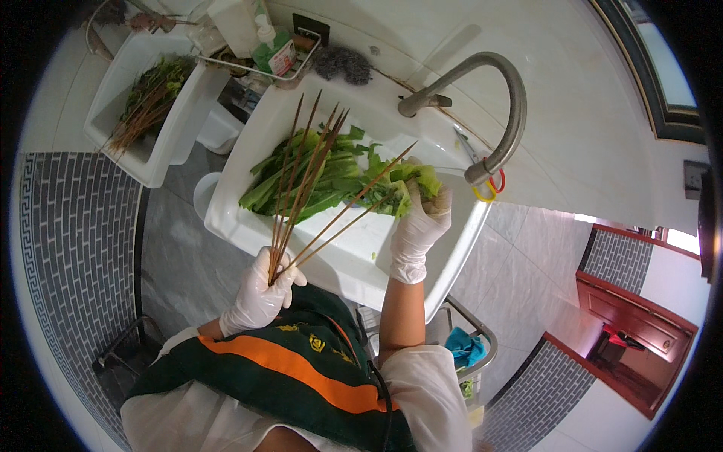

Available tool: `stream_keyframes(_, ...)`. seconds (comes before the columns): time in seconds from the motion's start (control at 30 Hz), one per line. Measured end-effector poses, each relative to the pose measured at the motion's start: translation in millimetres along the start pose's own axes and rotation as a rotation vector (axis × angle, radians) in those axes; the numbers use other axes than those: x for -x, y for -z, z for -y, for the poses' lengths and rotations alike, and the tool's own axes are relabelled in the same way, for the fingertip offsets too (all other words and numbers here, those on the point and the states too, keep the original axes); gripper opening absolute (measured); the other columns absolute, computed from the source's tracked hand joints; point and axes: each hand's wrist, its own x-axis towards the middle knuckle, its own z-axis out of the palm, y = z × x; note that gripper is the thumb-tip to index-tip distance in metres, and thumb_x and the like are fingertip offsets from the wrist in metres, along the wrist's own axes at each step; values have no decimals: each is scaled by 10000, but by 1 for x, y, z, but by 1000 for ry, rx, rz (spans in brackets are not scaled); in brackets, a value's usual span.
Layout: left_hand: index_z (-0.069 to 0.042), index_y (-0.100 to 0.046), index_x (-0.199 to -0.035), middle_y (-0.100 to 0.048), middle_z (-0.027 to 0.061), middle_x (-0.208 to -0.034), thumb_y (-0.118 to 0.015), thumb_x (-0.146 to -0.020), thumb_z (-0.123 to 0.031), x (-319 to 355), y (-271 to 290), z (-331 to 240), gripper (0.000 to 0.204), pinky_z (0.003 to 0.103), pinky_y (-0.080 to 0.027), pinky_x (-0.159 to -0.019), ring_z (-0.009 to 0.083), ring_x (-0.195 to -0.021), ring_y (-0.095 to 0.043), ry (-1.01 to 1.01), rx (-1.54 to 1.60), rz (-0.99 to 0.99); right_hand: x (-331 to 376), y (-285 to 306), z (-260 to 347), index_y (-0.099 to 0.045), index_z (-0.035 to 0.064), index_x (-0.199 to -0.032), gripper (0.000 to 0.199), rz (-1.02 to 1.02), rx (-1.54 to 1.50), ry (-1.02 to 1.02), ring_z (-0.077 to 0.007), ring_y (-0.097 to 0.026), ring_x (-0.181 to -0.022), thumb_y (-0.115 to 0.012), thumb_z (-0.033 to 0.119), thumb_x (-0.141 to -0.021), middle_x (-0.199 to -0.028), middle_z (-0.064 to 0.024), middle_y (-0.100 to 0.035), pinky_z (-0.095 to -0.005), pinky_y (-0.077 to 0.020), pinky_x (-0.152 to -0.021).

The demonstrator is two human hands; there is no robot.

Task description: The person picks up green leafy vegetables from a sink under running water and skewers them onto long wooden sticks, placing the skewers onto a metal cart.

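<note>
My left hand, in a white glove, is closed around the lower ends of several thin brown skewers. Most of them fan upward over the sink; two slant off to the right, toward my other hand. My right hand, also gloved in white, is closed on a light green leafy vegetable above the sink's right side. One slanting skewer reaches the leaves near it; whether it pierces them I cannot tell. Long green leaves lie heaped in the white sink behind the skewers.
A curved metal faucet rises at the back right, with scissors with red and yellow handles beside it. A dark scouring pad and a rack with a green soap bottle stand behind. At left, a white tub holds skewered greens.
</note>
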Motion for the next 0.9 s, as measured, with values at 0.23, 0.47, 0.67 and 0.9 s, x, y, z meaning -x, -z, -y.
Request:
stream_keyframes(0.23, -55, -374, -853, -548, 73, -719, -437, -851, -49, 1, -5, -1, 63, 156, -344, -384, 31, -415, -401, -14, -10, 16, 2, 14, -7, -523, -44, -1017, 243, 58, 136, 98, -171, -563, -884, -524, -69, -775, -977, -135, -584, -281, -460, -784)
stream_keyframes(0.47, -57, -369, -856, -542, 67, -724, -433, -850, -42, 4, -9, 7, 66, 152, -342, -379, 31, -427, -401, -31, 29, 35, 9, 37, -9, -559, -20, -978, 279, 137, 366, 91, -185, -563, -913, -554, -108, -713, -1002, -125, -587, -258, -432, -798)
stream_keyframes(0.67, -54, -373, -848, -543, 51, -716, -446, -846, -44, 7, -20, 15, 74, 155, -352, -403, 36, -439, -416, -4, 26, 0, 33, 48, -5, -519, 21, -1047, 270, -64, 436, 218, -192, -514, -932, -528, 30, -777, -986, -115, -561, -300, -418, -800)
stream_keyframes(0.9, -37, -397, -857, -564, 41, -706, -453, -858, -99, 11, -46, 46, 84, 187, -376, -429, 63, -462, -476, -83, -129, 11, 116, 24, -5, -535, 16, -940, 160, 147, 36, -436, -37, -397, -532, -493, 142, -851, -742, -30, -571, -161, -346, -498)
